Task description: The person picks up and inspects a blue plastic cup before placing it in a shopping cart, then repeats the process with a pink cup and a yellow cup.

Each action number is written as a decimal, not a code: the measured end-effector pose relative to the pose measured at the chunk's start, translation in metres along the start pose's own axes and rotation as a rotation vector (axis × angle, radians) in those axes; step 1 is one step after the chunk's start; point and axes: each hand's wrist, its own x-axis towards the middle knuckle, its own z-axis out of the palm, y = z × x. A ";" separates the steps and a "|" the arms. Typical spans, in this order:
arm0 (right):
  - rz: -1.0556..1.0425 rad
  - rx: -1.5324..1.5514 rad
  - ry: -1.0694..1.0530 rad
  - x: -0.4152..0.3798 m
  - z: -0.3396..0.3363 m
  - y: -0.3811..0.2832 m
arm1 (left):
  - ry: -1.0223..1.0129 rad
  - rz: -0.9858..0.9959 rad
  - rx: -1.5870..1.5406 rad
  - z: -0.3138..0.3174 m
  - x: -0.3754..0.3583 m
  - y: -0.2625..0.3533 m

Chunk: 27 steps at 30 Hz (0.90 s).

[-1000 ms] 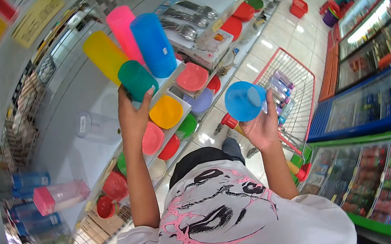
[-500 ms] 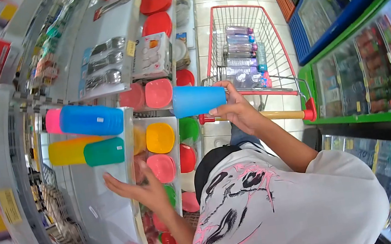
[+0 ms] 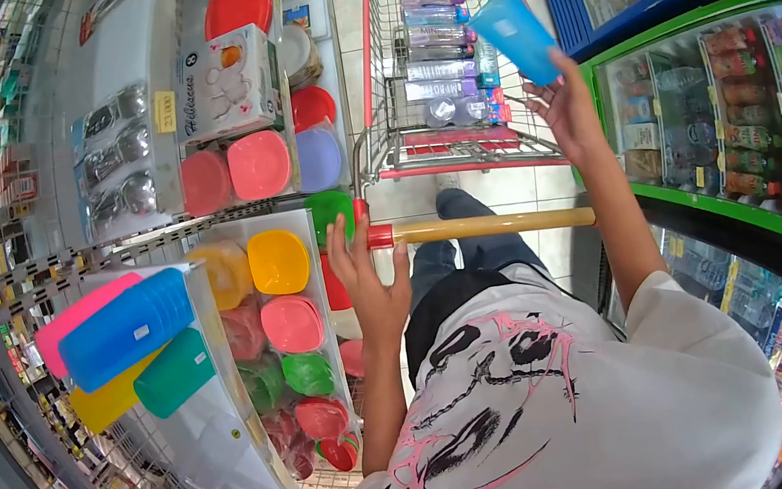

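A blue plastic cup (image 3: 515, 36) is in my right hand (image 3: 570, 116), held by its narrower end over the right side of the shopping cart (image 3: 366, 56). Several packaged bottles (image 3: 437, 40) lie in the cart's wire basket. My left hand (image 3: 369, 278) is open, its fingers stretched out at the red left end of the cart handle (image 3: 489, 223). On the shelf to the left lie stacks of cups: blue cups (image 3: 126, 330), pink cups (image 3: 69, 323), green cups (image 3: 173, 373) and yellow cups (image 3: 106, 398).
Yellow bowls (image 3: 278, 261), pink bowls (image 3: 292, 323) and green bowls (image 3: 307, 373) fill the shelf beside my left arm. A boxed set (image 3: 225, 82) and packs of cutlery (image 3: 117, 159) are farther along. Drink fridges (image 3: 697, 128) line the right side.
My right hand has carried the blue cup away from the shelf, over to the cart's right side. My left hand has moved from the shelf to the cart handle. The view has shifted right.
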 end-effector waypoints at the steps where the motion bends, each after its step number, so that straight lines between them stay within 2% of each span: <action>1: 0.012 0.002 0.005 0.018 -0.001 0.008 | 0.020 0.062 0.068 0.008 0.010 0.004; 3: -0.137 -0.629 -0.054 0.057 0.002 0.024 | 0.033 0.064 0.092 0.029 0.028 0.004; 5: -0.220 -0.934 -0.210 0.102 0.007 0.062 | 0.117 0.039 0.250 0.052 0.040 0.000; 7: -0.467 -1.137 -0.366 0.149 0.010 0.124 | 0.126 0.061 0.371 0.071 0.038 -0.009; 8: -0.437 -1.135 -0.388 0.162 0.020 0.142 | 0.150 0.103 0.479 0.077 0.036 -0.011; 10: -0.375 -1.477 -0.603 0.176 0.039 0.173 | 0.167 0.073 0.483 0.080 0.033 -0.013; 11: -0.365 -1.470 -0.638 0.182 0.045 0.182 | 0.209 0.073 0.473 0.081 0.034 -0.015; 13: -0.260 -1.673 -0.756 0.191 0.059 0.202 | 0.220 0.048 0.471 0.081 0.035 -0.018; 21: -0.459 -2.140 -0.882 0.225 0.058 0.279 | 0.170 0.003 0.473 0.082 0.034 -0.014; 22: -0.454 -2.132 -0.884 0.228 0.053 0.290 | 0.171 0.007 0.473 0.082 0.034 -0.015; 24: -0.618 -2.222 -0.820 0.232 0.052 0.306 | 0.179 0.009 0.482 0.083 0.034 -0.015; 27: -0.611 -2.194 -0.799 0.239 0.061 0.311 | 0.177 -0.002 0.491 0.083 0.034 -0.015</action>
